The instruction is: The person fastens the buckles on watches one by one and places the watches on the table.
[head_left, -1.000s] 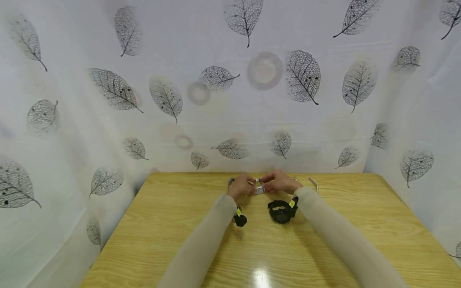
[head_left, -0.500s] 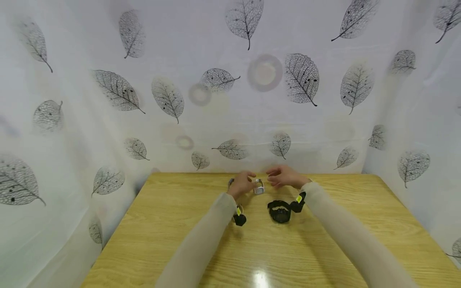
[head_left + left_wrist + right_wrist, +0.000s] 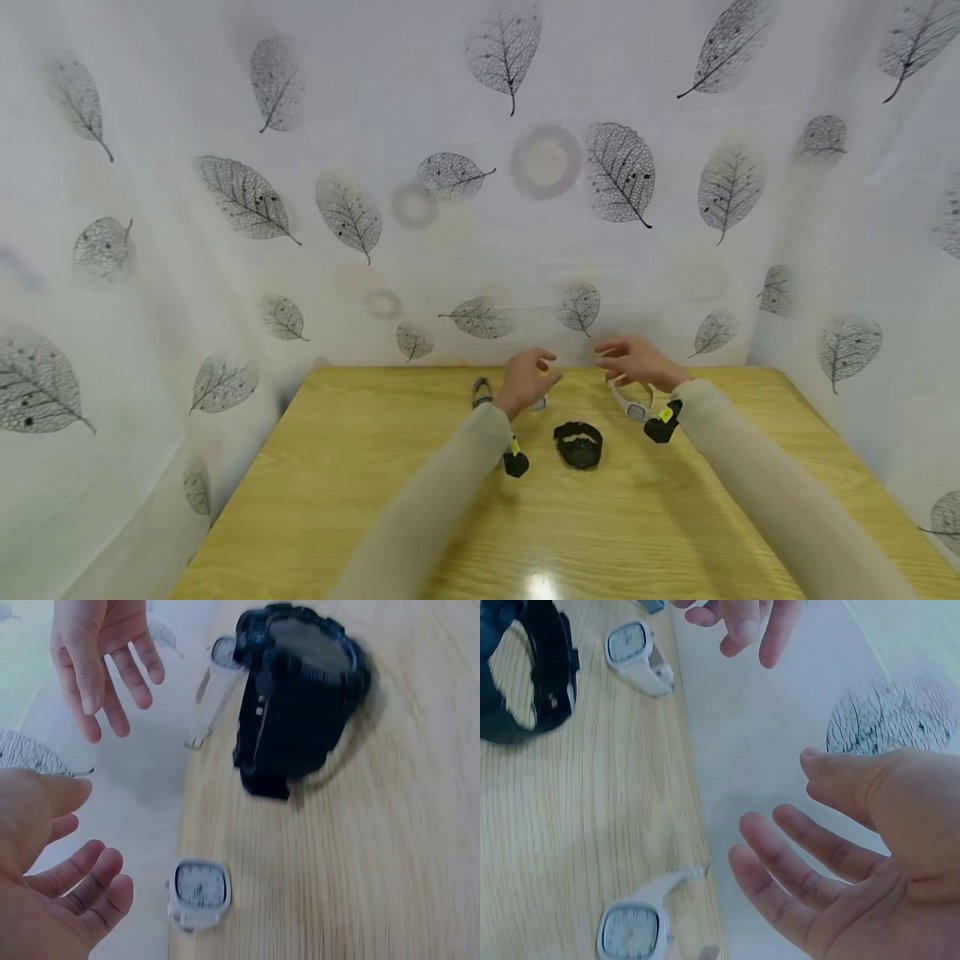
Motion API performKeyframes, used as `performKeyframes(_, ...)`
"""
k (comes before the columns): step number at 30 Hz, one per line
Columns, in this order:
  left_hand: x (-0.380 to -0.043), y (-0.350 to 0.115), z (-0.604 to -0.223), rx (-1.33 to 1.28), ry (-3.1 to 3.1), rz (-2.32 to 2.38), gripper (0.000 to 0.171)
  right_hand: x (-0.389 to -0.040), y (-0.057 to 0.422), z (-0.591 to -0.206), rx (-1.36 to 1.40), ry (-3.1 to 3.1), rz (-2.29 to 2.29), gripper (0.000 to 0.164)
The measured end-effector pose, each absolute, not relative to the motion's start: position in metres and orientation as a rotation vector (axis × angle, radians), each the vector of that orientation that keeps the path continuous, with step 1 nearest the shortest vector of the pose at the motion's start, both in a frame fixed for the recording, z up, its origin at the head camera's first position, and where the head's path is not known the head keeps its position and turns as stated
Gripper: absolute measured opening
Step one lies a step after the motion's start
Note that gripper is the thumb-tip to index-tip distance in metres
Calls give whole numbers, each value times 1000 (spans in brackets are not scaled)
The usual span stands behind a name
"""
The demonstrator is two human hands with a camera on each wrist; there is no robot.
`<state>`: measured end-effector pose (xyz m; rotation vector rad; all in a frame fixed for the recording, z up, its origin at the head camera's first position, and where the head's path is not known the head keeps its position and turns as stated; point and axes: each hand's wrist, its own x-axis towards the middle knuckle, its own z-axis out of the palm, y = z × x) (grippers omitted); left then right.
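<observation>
Both hands hover near the table's far edge, holding nothing. My left hand [image 3: 527, 379] has its fingers loosely bent, over a white square-faced watch [image 3: 201, 889] that it partly hides in the head view. To the right, the relaxed fingers of my right hand [image 3: 637, 362] are above another white watch [image 3: 636, 411], whose strap [image 3: 679, 877] stretches out unfastened. Between the arms, nearer the person, a chunky black watch [image 3: 580, 450] stands with its band looped. A dark greyish watch [image 3: 482, 390] lies left of my left hand.
The wooden table [image 3: 360, 483] ends at the back against a pale curtain [image 3: 450, 250] printed with leaves. Small black devices with yellow tags hang at the left wrist [image 3: 515, 461] and the right wrist [image 3: 662, 422].
The right hand has let go of the middle white watch and moved right, over the other white watch. The left hand has lifted off and shifted slightly right. The head view has tilted a little.
</observation>
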<state>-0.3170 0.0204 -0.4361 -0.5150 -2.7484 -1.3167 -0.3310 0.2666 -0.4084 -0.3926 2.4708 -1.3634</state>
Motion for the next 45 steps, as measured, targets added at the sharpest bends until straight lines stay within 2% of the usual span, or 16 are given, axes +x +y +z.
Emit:
performKeyframes(16,-305,94,-441,-611,-2776,-1376,41,-310,317,-426,-323,2723,-1319,48)
performKeyframes(24,-295,126,-443,-541,-2805,-1395,45,-300,331,-440,-236,2800,-1281,46)
performKeyframes(35,-290,138,-451,-441,-2823,-1447,44,-298,334,-464,-108,2815,-1283,52)
performKeyframes(45,-290,151,-458,-328,-2877,-1442,36,-292,333,-474,-29,2718,-1412,47)
